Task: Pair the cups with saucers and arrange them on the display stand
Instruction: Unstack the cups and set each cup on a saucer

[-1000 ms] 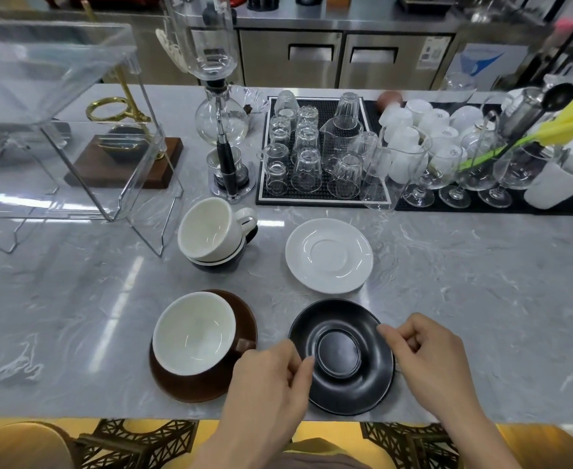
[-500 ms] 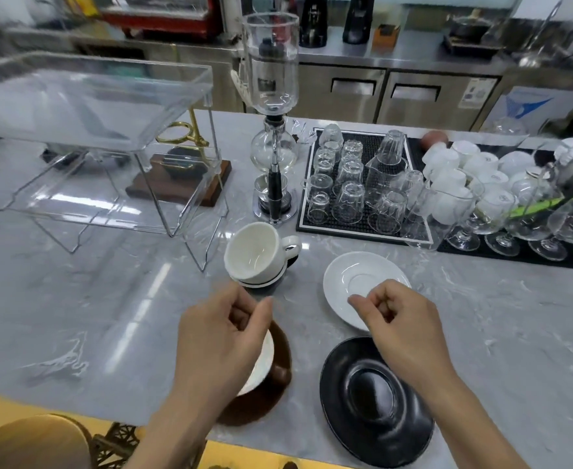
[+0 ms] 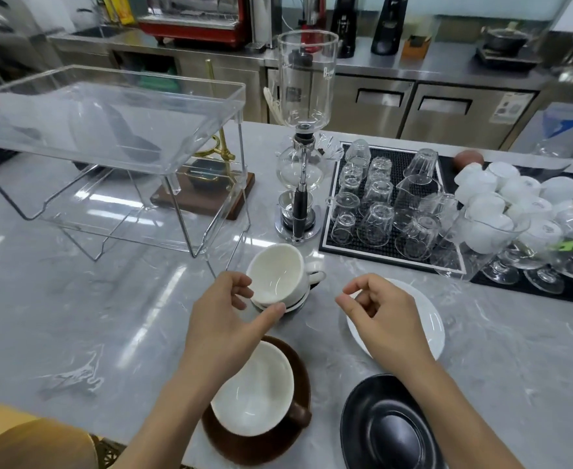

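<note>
Both hands have left the black saucer (image 3: 391, 426) and moved forward. Head view: left hand (image 3: 225, 319) spread, thumb and fingers at the rim of the tilted white cup (image 3: 278, 277), which is stacked on another cup. Right hand (image 3: 384, 316) loosely curled, holding nothing, above the white saucer (image 3: 430, 321). Brown cup (image 3: 254, 396) sits on the brown saucer (image 3: 244, 448). Clear display stand (image 3: 109, 130) at far left on the marble counter (image 3: 58, 316).

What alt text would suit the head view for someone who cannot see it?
A person's left hand closes around a tilted white cup on a grey counter, while the right hand hovers over a white saucer. Nearer sit a brown cup and saucer and an empty black saucer.
</note>
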Tool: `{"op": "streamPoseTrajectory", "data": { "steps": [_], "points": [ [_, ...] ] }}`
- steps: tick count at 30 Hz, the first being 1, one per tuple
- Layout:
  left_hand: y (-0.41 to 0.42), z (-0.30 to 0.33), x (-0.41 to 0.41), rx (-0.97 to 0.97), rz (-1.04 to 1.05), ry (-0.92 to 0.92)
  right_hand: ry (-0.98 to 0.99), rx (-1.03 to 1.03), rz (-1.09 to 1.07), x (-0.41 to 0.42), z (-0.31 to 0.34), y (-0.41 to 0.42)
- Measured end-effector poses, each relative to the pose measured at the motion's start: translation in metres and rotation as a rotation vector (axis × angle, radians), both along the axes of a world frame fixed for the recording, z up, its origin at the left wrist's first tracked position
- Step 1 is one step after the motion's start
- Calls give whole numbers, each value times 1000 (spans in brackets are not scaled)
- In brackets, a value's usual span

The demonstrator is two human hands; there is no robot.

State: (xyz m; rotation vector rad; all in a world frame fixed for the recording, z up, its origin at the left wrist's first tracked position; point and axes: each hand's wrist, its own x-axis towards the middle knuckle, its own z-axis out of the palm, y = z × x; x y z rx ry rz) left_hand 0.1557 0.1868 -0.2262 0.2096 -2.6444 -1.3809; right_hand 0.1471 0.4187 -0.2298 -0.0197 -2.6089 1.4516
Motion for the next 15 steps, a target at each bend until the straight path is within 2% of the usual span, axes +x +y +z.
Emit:
{"op": "streamPoseTrajectory", "data": {
  "steps": [8, 15],
  "points": [
    [-4, -6, -38, -103, -204, -65, -20, 38, 95, -41, -6, -10],
    [-4, -20, -54, -93, -235, -109, -25, 42, 178, -59, -18, -12]
  ]
}}
